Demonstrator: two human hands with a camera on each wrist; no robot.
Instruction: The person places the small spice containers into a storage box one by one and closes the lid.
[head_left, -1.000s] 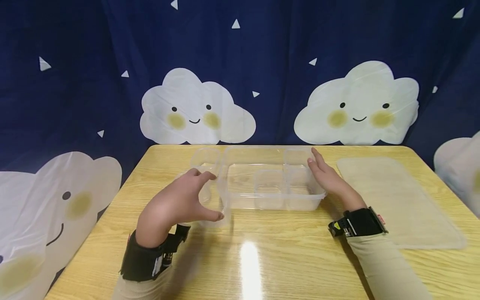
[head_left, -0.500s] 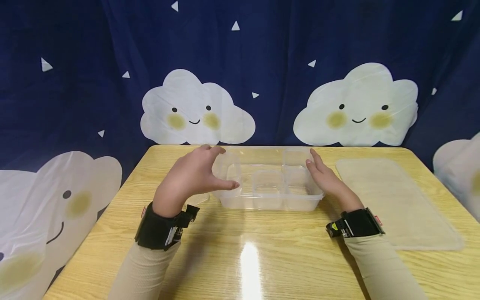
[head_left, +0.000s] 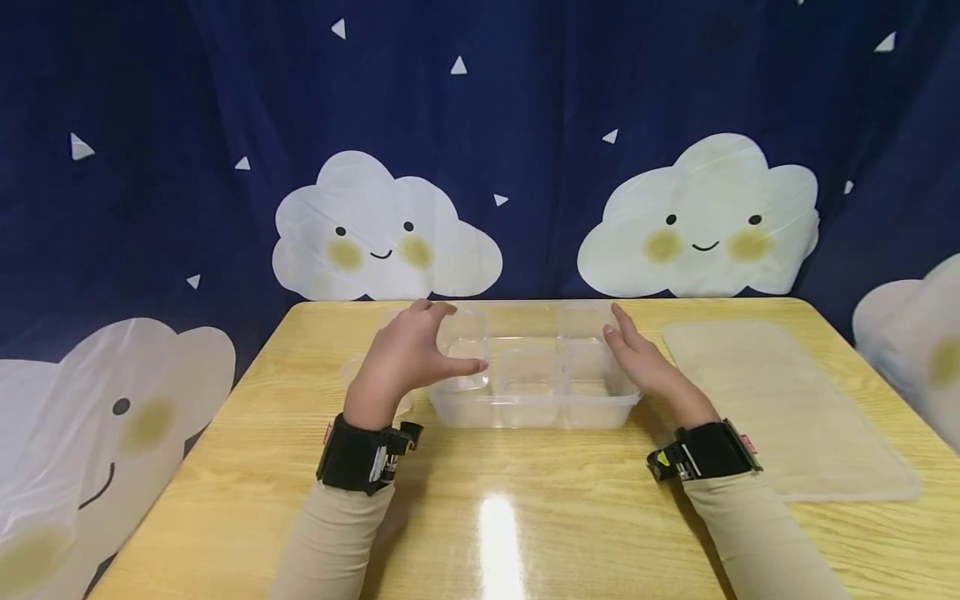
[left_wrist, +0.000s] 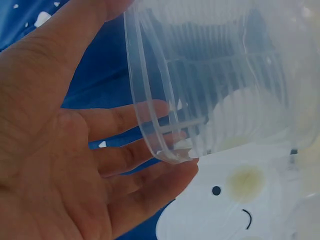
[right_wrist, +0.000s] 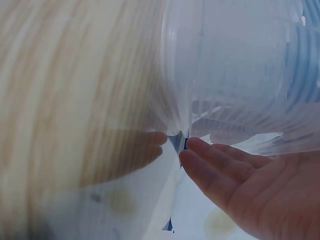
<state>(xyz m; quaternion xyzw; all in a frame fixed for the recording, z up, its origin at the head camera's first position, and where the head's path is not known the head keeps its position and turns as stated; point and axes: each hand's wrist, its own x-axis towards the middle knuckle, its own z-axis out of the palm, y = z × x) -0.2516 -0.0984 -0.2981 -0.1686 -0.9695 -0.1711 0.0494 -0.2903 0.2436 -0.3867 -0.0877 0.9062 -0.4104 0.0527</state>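
Observation:
My left hand (head_left: pixel 401 354) grips a small clear plastic container (head_left: pixel 467 333) across its width, thumb on the near side and fingers on the far side. In the left wrist view the ribbed wall of this container (left_wrist: pixel 225 75) shows, with fingers behind its rim. It overlaps the left end of a large clear plastic box (head_left: pixel 465 412). Inside the box stand several more small clear containers, one in the front middle (head_left: pixel 528 371) and others at the right end. My right hand (head_left: pixel 645 362) lies with straight fingers along the box's right end wall.
A large flat translucent lid (head_left: pixel 780 408) lies on the wooden table (head_left: pixel 570 517) to the right. Small clear pieces (head_left: pixel 352 372) lie on the left, partly hidden by my left hand. A dark blue curtain (head_left: pixel 536 108) with clouds hangs behind the table.
My left hand has moved right and away from me, bringing the small container from beside the large box to its left end. My right hand stays at the box's right end.

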